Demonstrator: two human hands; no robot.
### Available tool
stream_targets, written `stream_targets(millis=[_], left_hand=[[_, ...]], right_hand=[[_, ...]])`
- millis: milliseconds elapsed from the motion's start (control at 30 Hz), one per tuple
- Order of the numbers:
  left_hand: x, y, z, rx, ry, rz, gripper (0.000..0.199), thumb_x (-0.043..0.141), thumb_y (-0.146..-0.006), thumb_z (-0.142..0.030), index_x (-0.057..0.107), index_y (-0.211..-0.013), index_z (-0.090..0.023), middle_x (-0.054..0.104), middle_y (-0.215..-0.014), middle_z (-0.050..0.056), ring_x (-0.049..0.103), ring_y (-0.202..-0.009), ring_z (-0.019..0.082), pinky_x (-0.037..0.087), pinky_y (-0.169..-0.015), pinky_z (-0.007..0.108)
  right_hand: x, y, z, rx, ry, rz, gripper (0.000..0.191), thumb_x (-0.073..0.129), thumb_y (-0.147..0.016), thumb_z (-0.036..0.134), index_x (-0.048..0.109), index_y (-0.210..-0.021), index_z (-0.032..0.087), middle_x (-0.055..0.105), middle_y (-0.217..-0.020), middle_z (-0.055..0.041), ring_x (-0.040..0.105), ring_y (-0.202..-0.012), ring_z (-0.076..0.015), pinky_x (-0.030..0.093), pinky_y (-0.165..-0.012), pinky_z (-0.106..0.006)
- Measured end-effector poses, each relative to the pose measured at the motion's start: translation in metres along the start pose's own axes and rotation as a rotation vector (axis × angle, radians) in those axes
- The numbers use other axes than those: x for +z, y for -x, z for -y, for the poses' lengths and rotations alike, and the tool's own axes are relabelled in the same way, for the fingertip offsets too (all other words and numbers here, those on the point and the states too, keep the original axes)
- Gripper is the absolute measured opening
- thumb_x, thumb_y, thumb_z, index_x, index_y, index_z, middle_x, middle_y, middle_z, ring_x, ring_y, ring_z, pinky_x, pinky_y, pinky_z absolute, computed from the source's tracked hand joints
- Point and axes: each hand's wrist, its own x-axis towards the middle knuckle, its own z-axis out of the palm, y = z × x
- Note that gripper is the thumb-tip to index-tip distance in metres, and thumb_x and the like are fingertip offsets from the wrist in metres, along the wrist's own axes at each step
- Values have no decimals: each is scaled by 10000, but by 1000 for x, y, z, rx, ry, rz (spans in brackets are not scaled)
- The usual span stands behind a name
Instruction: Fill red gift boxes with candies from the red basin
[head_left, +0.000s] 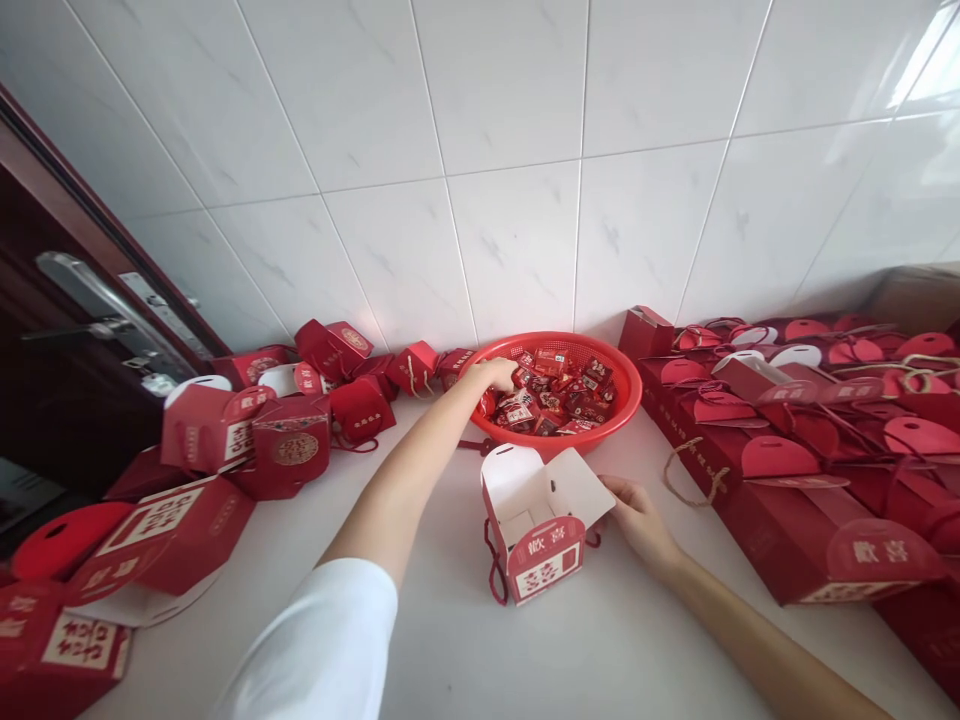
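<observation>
In the middle of the surface stands an open red gift box (546, 570) with a white inside, raised flaps and a dark red cord. My right hand (637, 515) pinches the box's side flap between thumb and fingers. The inside that shows looks bare. Behind the box is a red plastic basket (634, 400) holding many small wrapped candies (551, 400). My left hand (499, 375) reaches over the basket's left side, its fingers curled down among the candies. What those fingers hold is hidden.
Assembled red boxes (292, 445) are heaped on the left, near a dark door with a metal handle (105, 295). Rows of red boxes (825, 530) with cord handles fill the right side. A tiled wall (517, 230) rises behind the basket.
</observation>
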Motion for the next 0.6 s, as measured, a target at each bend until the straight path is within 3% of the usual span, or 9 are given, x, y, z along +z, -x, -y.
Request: stream_targets(millis=[167,400,600], left_hand=[[7,-9,2,-45,-15,14,650,754,-494,-145,705,-1137,-230,652,-1322,141,597,-1187,371,488,-915,368],[11,-11,15,45,122,27,458,741,-520,-128,763,-970,-211,769,-1024,52,680,-988,290,506,-843,312],[10,4,1,223,556,-108,414,808,-624,-268,733,-1017,-162,745,-1059,65,649,-1022,242,482,-921,322]], right_hand=[[4,-2,-5,3,2,-12,405,668,-796,504,503,-572,210,506,-480,18,456,-456,-125,405,-466,-277],[6,-6,-7,9,-19,33,325,631,-781,422,488,-578,213,485,-456,32,435,-425,-110,364,-445,-262],[5,-5,-5,-4,27,18,316,637,-777,425,539,-575,203,515,-451,19,481,-434,-123,394,-453,-264]])
